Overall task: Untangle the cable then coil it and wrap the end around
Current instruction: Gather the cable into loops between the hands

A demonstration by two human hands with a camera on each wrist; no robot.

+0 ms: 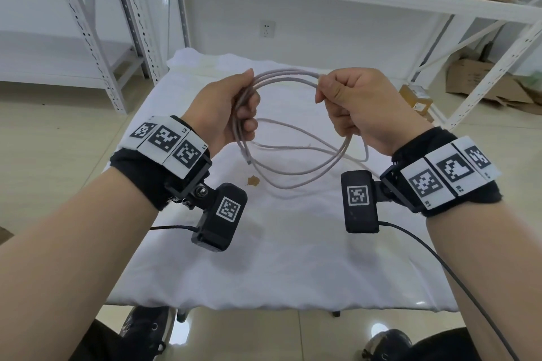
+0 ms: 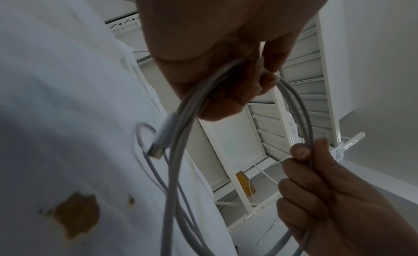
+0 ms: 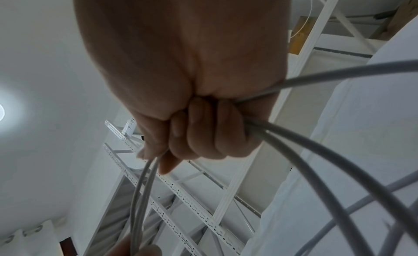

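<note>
You're mid-coil, w/ the untangling looking done, judging by the clean loops. Your left hand (image 1: 231, 105) has its fingers curled round one side of the cable (image 1: 286, 75), bunching several turns in the fist; your right hand (image 1: 352, 105) is closed on the opposite side, thumb and fingers pinching the same turns. The coil hangs in the air between both hands, above the cloth (image 1: 293, 258), not resting on it. One plug (image 2: 158, 147) dangles just below your left fist, so that end is free but short. A longer stray run sags out of the right hand's underside and loops down near the cloth; I can't tell from these views where its end is, nor if it touches the fabric. So the step in hand, as I read it: last loops still to gather, wrap not yet begun. Next move prob needs you to keep the left fist tight as the anchor, let the right hand ease off and slide down the slack, then bring that run up into the bundle at about the same loop size. Leave enough tail for the wrap. Watch the turns near the left thumb: loosen there and they'll likely spring apart. The brown stain (image 1: 252, 181) on the cloth doesn't matter.
</note>
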